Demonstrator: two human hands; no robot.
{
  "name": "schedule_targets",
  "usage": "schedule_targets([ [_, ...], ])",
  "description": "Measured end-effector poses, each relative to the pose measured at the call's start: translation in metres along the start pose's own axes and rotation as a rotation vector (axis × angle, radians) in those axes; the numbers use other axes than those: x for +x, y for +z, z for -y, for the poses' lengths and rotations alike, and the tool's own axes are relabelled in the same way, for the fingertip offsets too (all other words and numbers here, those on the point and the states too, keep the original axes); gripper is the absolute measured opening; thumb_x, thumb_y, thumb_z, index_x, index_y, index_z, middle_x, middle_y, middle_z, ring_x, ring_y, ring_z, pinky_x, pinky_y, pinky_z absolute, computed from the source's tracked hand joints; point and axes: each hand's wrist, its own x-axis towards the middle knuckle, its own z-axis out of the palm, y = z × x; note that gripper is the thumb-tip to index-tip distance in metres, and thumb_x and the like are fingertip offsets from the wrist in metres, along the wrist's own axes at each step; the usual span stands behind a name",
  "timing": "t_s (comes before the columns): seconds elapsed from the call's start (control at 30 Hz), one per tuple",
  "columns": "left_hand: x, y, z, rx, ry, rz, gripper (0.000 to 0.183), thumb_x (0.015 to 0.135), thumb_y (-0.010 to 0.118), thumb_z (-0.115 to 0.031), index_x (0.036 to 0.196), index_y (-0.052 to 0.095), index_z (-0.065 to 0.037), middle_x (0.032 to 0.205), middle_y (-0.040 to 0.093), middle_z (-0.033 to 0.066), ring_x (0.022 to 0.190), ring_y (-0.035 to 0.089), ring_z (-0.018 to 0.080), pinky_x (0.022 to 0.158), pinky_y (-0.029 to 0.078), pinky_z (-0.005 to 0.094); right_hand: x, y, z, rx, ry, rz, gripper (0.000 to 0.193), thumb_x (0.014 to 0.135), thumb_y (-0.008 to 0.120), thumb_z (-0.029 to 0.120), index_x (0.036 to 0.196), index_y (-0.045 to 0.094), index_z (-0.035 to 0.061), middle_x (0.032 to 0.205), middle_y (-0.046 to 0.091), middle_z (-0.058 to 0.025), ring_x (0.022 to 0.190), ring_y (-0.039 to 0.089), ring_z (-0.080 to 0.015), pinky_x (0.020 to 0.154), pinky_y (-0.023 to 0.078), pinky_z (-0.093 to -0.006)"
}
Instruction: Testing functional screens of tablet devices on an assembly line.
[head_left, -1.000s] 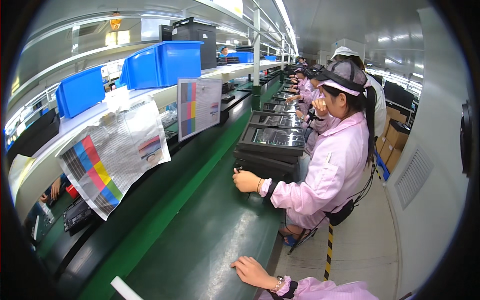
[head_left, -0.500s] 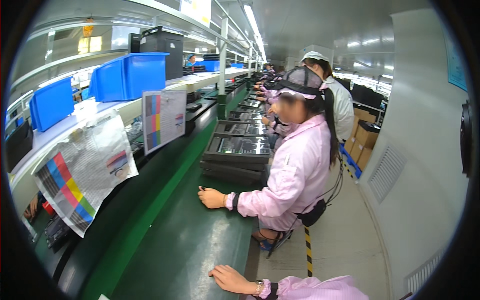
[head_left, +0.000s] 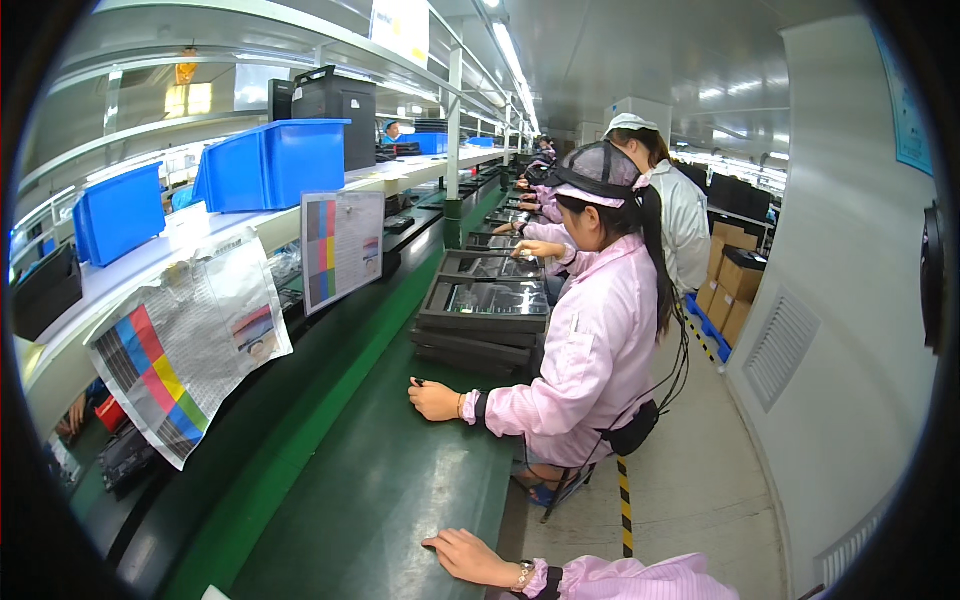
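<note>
My right hand (head_left: 474, 558) rests palm down on the green bench top (head_left: 400, 500), near its right edge. Its fingers lie forward, loosely bent, and no object shows in them. A bracelet or watch and a black band circle the wrist below the pink sleeve. My left hand is out of view. Farther along the bench, the closed hand (head_left: 436, 400) of a seated co-worker in pink holds a small dark item too small to name. Beyond that hand, black frame-like trays (head_left: 478, 318) are stacked, the top one holding a shiny dark panel (head_left: 500, 298).
Along the left runs a shelf with blue bins (head_left: 272, 165). Colour-striped printed sheets (head_left: 190, 345) hang from its edge over the bench. Another person in white (head_left: 685, 225) stands behind the co-worker. Cardboard boxes (head_left: 735, 285) sit on the right near a wall vent (head_left: 783, 347).
The view has shifted slightly, so most things appear a little farther right. A hand farther down the line now reaches over the trays. My right hand stays on the bench.
</note>
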Motion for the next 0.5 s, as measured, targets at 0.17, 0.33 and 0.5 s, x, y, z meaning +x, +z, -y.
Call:
schedule_targets([
  [0.17, 0.069, -0.259, -0.346, 0.03, -0.061, -0.058, 0.071, 0.077, 0.06, -0.042, 0.13, 0.04, 0.001, 0.135, 0.037, 0.0239, 0.127, 0.032, 0.0381, 0.104, 0.023, 0.0487, 0.0, 0.0, 0.003, -0.024, -0.012, 0.01, 0.035, 0.079, 0.051, 0.004, 0.114, 0.053, 0.0035, 0.081, 0.048, -0.0078, 0.075, 0.049, -0.0219, 0.07, 0.04, -0.0313],
  [0.33, 0.1, -0.355, -0.422, 0.098, -0.028, -0.046, 0.067, 0.079, 0.058, -0.039, 0.129, 0.04, 0.002, 0.135, 0.037, 0.0229, 0.127, 0.032, 0.0375, 0.104, 0.023, 0.0486, 0.002, 0.002, 0.0, -0.015, 0.027, 0.03, 0.033, 0.081, 0.051, 0.005, 0.114, 0.053, 0.0029, 0.081, 0.047, -0.008, 0.075, 0.049, -0.0216, 0.069, 0.04, -0.0312],
  [0.5, 0.102, -0.351, -0.424, 0.072, 0.024, -0.053, 0.066, 0.08, 0.057, -0.038, 0.129, 0.04, 0.002, 0.135, 0.037, 0.0228, 0.127, 0.032, 0.0375, 0.104, 0.023, 0.0485, 0.006, -0.003, 0.005, -0.006, 0.012, 0.036, 0.026, 0.081, 0.051, 0.006, 0.107, 0.054, 0.0019, 0.081, 0.048, -0.0077, 0.075, 0.049, -0.0209, 0.068, 0.04, -0.0308],
])
